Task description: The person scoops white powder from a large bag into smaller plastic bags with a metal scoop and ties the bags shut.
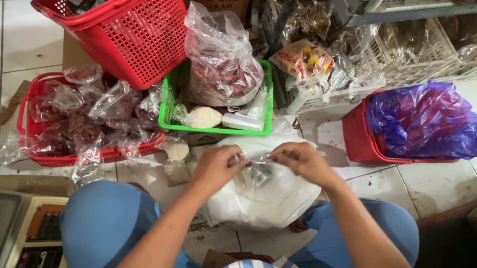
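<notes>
Both hands, left and right, pinch a small clear bag over a big white sack between the knees, its contents too blurred to make out.

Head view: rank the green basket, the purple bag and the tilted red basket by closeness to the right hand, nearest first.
1. Green basket, just up-left of the right hand.
2. Purple bag, off to the right.
3. Tilted red basket, far upper left.
</notes>
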